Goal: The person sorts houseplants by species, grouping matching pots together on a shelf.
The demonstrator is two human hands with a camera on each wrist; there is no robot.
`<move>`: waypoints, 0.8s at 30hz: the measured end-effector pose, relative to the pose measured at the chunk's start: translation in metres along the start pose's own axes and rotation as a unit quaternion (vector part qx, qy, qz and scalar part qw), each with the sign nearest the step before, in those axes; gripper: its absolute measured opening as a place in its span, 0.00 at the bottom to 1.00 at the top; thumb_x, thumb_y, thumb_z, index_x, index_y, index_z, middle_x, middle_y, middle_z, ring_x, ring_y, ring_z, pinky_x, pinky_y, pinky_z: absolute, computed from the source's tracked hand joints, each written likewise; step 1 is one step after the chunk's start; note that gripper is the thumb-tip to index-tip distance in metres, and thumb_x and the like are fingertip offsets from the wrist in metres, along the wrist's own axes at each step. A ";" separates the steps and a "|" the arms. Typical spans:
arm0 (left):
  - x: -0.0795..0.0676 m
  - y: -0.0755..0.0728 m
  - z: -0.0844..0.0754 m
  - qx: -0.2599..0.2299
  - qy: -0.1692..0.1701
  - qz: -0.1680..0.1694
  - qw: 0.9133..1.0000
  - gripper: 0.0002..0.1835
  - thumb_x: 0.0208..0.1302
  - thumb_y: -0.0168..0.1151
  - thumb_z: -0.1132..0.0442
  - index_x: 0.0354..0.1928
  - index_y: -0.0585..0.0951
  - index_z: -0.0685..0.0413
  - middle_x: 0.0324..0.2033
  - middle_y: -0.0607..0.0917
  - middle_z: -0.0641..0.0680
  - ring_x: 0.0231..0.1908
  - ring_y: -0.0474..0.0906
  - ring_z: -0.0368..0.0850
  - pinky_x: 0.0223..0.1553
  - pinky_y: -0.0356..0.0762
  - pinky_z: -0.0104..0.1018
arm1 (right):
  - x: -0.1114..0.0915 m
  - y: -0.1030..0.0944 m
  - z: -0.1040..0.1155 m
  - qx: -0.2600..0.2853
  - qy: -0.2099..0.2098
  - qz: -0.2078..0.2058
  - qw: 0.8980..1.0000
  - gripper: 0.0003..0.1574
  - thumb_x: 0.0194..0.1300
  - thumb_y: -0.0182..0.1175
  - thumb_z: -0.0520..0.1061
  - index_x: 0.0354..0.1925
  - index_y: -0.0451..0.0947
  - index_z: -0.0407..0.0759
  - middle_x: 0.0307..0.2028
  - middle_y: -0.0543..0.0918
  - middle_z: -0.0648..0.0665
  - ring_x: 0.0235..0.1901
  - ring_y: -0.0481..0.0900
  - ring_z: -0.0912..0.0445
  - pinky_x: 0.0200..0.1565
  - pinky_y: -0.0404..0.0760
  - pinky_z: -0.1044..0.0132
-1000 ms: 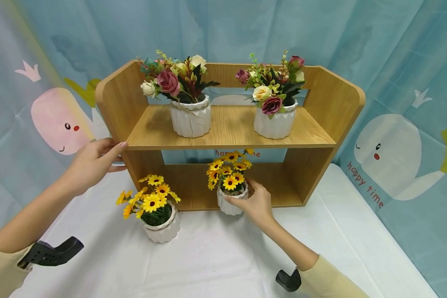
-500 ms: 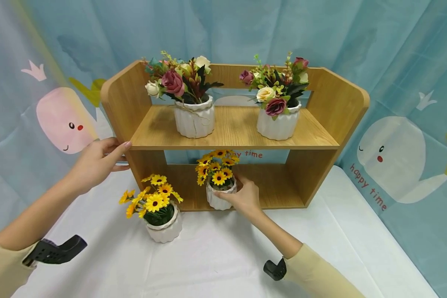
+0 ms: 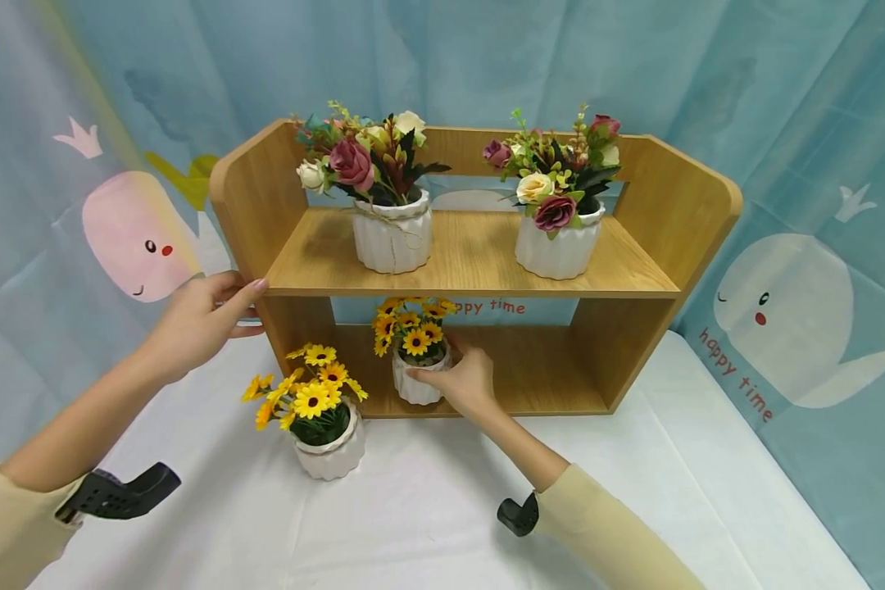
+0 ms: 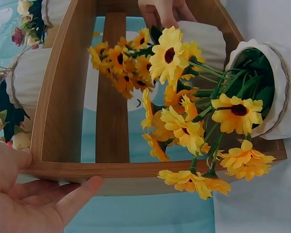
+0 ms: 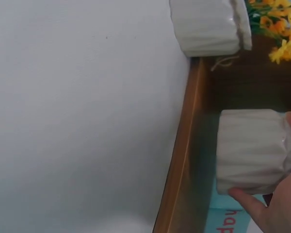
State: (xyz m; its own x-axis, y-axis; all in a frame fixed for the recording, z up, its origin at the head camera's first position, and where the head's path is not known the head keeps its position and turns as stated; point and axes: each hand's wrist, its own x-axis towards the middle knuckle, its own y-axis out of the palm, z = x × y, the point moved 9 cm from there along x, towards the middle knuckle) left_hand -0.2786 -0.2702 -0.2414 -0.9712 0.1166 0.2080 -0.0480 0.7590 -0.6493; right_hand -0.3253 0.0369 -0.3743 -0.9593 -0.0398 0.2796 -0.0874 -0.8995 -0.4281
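My right hand (image 3: 463,378) grips a white ribbed flowerpot (image 3: 415,393) of yellow artificial sunflowers (image 3: 416,340), thumb on its near side. It overlaps the front of the lower board in the head view; in the right wrist view the pot (image 5: 252,150) shows side-on inside the frame. My left hand (image 3: 199,324) holds the left side panel of the wooden shelf (image 3: 472,292), thumb at its front edge and fingers along the outer face. Below that hand, another white pot (image 3: 332,451) of yellow flowers (image 3: 313,397) stands tilted to the left at the shelf's front left corner.
On the upper board stand two white pots of mixed roses, one left (image 3: 392,238) with twine round it, one right (image 3: 558,246). A white cloth (image 3: 428,508) covers the table. A blue printed curtain (image 3: 487,57) hangs behind the shelf.
My right hand has carried the sunflower pot leftward and slightly back along the lower board. My left hand stays at the side panel; the whole view has shifted a little.
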 end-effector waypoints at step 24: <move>0.000 0.001 -0.002 -0.002 0.002 -0.005 1.000 0.28 0.86 0.46 0.54 0.64 0.73 0.80 0.58 0.80 0.78 0.49 0.85 0.62 0.36 0.88 0.24 | 0.017 0.029 -0.003 0.010 -0.026 -0.029 0.999 0.42 0.47 0.86 0.47 0.58 0.83 0.35 0.48 0.89 0.37 0.39 0.83 0.47 0.35 0.80 0.66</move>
State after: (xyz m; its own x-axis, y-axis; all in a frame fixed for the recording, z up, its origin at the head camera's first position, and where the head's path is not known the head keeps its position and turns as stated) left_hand -0.2780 -0.2685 -0.2408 -0.9696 0.1124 0.2174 -0.0560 0.7629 -0.6441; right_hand -0.3447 0.0113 -0.3852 -0.9375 -0.0097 0.3477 -0.1364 -0.9093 -0.3931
